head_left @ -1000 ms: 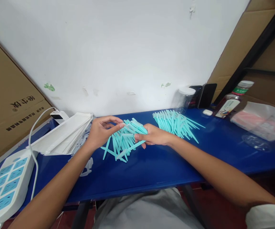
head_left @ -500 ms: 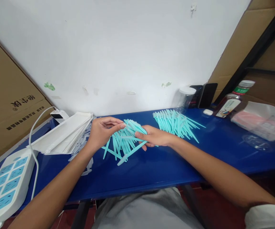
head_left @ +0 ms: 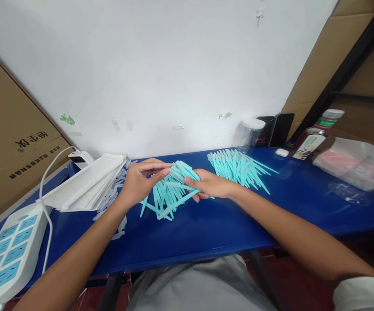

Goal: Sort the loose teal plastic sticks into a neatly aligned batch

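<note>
A loose heap of thin teal plastic sticks (head_left: 166, 196) lies on the blue table (head_left: 206, 229) in front of me. My left hand (head_left: 140, 183) curls over the heap's left side, its fingertips pinching the tops of some sticks. My right hand (head_left: 208, 185) rests on the heap's right side, fingers closed round a few teal sticks that slant down to the left. A second, tidier bundle of teal sticks (head_left: 239, 168) lies further back to the right, untouched.
A stack of white paper sleeves (head_left: 86, 181) lies left, with clear plastic bits beside it. A white power strip (head_left: 5, 255) sits at the near left edge. A clear jar (head_left: 250, 136), phone (head_left: 280, 129), bottle (head_left: 315, 136) and plastic bags (head_left: 352, 166) stand at the right.
Both hands have stayed on the heap, shifting only slightly. The sticks held by my right hand have tilted and slid a little.
</note>
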Demonstrator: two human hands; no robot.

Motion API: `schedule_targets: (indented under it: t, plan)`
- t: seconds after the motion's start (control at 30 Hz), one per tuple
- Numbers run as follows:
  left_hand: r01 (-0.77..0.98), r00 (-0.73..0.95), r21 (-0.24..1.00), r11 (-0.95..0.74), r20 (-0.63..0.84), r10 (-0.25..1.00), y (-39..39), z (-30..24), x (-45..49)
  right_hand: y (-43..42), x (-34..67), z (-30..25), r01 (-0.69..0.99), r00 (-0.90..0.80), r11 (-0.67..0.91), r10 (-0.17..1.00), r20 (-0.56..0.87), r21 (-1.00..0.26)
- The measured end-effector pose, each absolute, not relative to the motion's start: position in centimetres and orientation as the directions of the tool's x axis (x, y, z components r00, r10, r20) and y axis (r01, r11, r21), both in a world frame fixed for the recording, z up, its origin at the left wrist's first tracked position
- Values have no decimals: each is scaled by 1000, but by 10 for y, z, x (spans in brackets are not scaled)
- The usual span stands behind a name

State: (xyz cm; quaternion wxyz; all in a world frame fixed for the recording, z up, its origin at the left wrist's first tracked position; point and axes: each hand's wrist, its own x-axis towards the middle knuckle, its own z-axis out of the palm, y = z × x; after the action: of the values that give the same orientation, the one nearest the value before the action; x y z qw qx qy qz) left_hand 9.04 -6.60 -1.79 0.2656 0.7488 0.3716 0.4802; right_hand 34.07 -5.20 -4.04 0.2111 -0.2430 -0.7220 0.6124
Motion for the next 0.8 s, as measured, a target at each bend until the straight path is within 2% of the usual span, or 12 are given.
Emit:
schedule_targets:
  t: [0.17, 0.8]
  plan:
    - [367, 163, 733, -573, 556, 815, -67, -21, 92, -52, 341, -40, 77, -780, 130, 626, 21, -989]
    - [397, 253, 681, -615, 563, 787, -78, -15, 93, -52, 342, -39, 97, -748, 151, 663, 28, -984]
